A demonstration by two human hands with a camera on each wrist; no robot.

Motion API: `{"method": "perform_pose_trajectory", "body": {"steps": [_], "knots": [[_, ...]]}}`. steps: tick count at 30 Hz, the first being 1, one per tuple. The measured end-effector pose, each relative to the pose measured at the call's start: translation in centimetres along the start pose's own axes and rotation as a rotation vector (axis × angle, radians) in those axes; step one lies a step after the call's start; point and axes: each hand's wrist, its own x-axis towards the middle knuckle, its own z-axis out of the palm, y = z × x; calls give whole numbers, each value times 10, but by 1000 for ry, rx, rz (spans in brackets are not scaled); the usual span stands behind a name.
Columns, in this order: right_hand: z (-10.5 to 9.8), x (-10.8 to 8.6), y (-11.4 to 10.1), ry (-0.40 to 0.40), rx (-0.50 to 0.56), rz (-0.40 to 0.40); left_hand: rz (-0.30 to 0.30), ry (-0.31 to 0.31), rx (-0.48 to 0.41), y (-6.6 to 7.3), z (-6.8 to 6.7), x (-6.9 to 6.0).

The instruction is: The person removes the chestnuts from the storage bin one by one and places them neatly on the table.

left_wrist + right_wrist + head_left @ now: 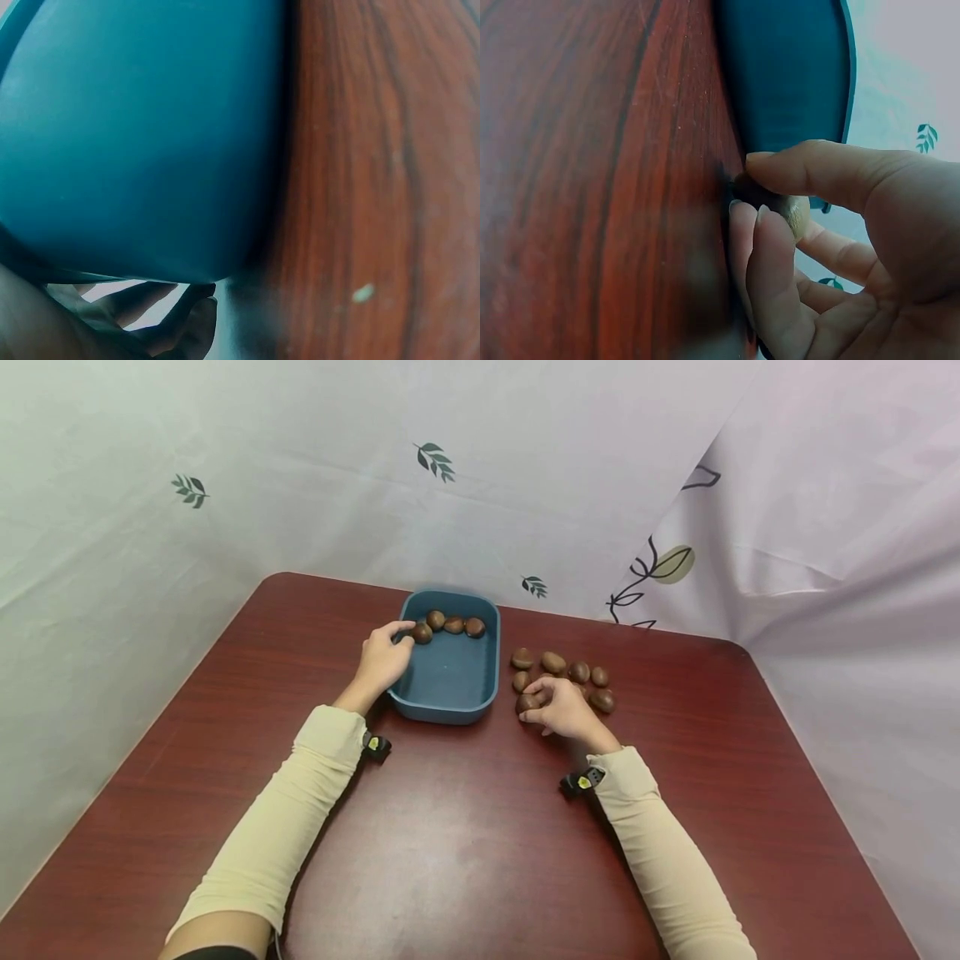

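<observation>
Chestnut [527, 703] is pinched between the right fingers [772, 281]; probably light, hard, kinda slick, best gripped round its sides. Whether the tub [450, 681] is grasped by the left fingers [396, 627] can't be told.

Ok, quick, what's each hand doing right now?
Left hand: at the blue tub; grip can't be told.
Right hand: holding a chestnut between thumb and fingers.

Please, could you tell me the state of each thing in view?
Box: upright, uncovered, on the table.
Chestnuts in the box: four visible, lying loose.
Chestnuts on the table: loose, some partly hidden.
Held chestnut: pinched; lifted or not, unclear.
Left hand: holds the box's side.
Right hand: pinches one chestnut.
Cloth: hanging, creased.
</observation>
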Motion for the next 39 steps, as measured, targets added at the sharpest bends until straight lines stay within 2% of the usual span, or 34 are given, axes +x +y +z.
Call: {"method": "perform_pose_trajectory", "body": {"steps": [13, 31, 34, 39], "knots": [[5, -3, -2, -88, -77, -54, -14, 2, 0, -2, 1, -1], [2, -3, -5, -96, -113, -38, -27, 7, -12, -1, 2, -1], [-6, -3, -7, -70, -108, -58, -38, 1, -20, -1, 3, -1], [-32, -1, -23, 32, -3, -97, -41, 0, -27, 2, 1, -1]]}}
